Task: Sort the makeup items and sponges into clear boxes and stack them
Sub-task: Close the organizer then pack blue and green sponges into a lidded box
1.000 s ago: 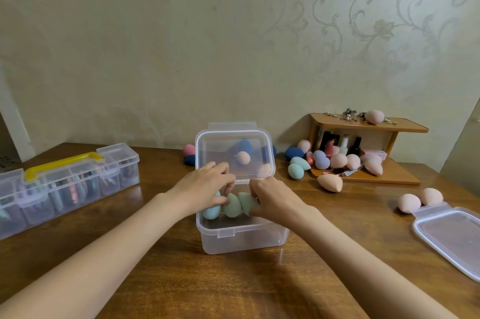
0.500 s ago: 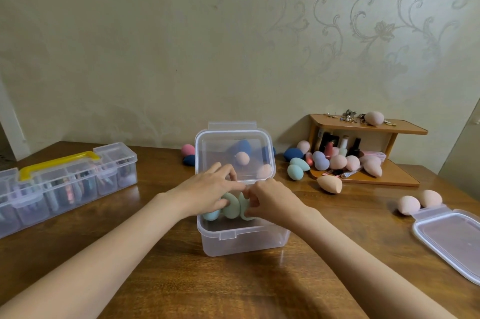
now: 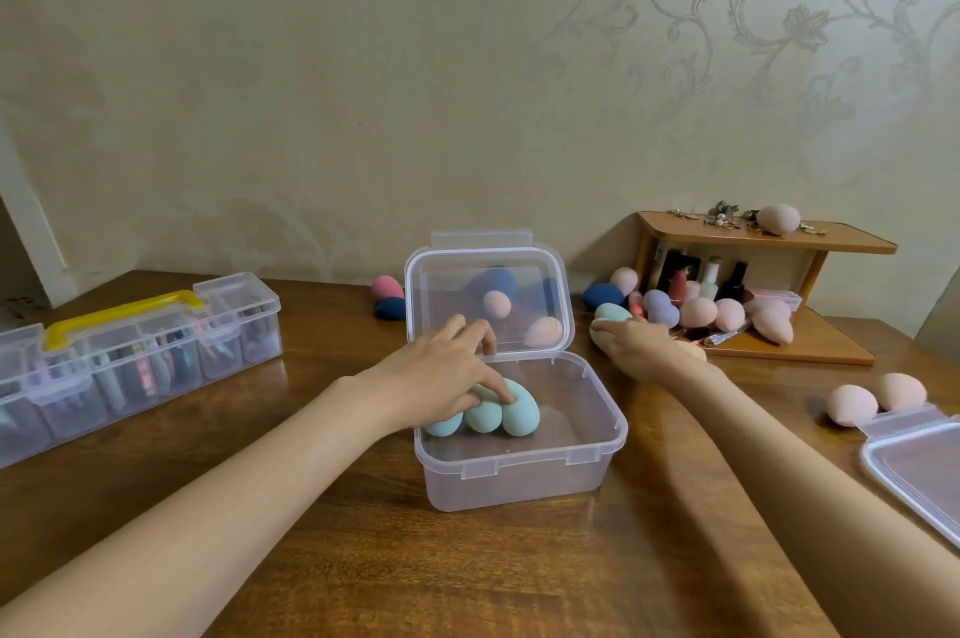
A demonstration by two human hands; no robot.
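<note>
Teal sponges [image 3: 498, 416], three, stand upright in the clear box [image 3: 524, 468] mid-counter; the left hand [image 3: 441, 377] presses them, partly hiding them. The right hand [image 3: 636, 344] grips a green sponge [image 3: 609, 314] near the far edge.

Beige wall [image 3: 311, 92] w/ scroll-pattern wallpaper behind brown wood table [image 3: 467, 575], soft even light

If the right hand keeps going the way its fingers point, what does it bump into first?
The right hand already rests on a green sponge. Straight past it, toward the wall, the dark blue sponge looks likely to be met first, though depth is hard to judge.
</note>
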